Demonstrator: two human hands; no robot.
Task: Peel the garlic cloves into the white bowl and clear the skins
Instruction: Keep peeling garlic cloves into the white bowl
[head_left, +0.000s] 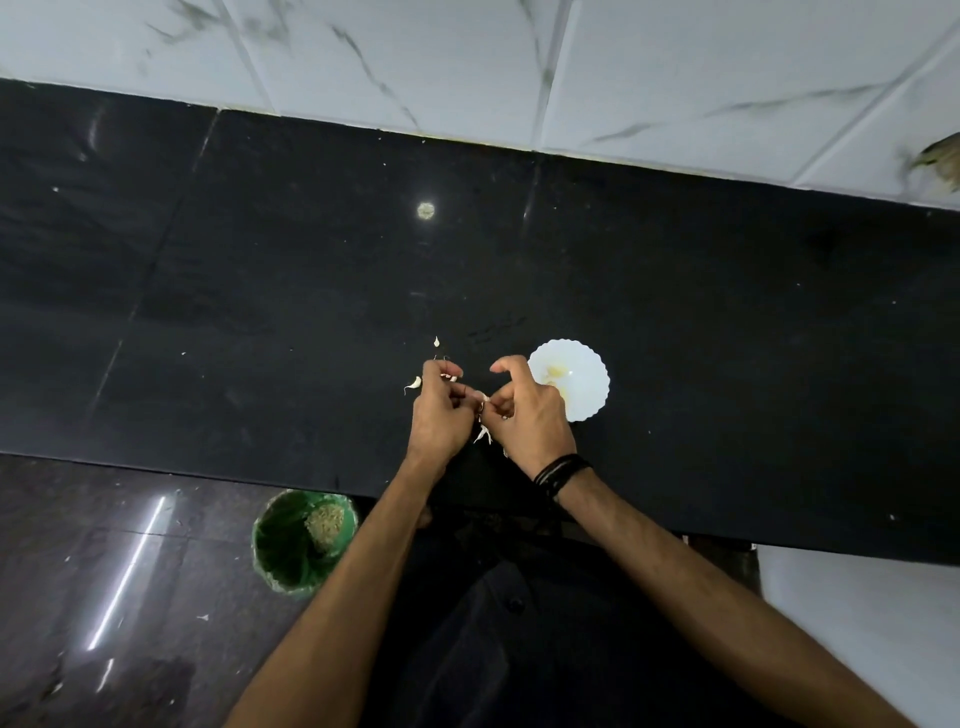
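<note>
Black stone counter (311, 270) below a tiled wall. White bowl (582, 379) sits just right of both hands. Left hand (436, 410) and right hand (524, 410) pinch one garlic clove (484, 399) between them; skins (483, 434) dangle beneath.

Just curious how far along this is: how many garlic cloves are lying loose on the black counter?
2. One garlic clove lies left of the left hand; a smaller one lies beyond it. Another is pinched between both hands, and more may be hidden under them.
</note>
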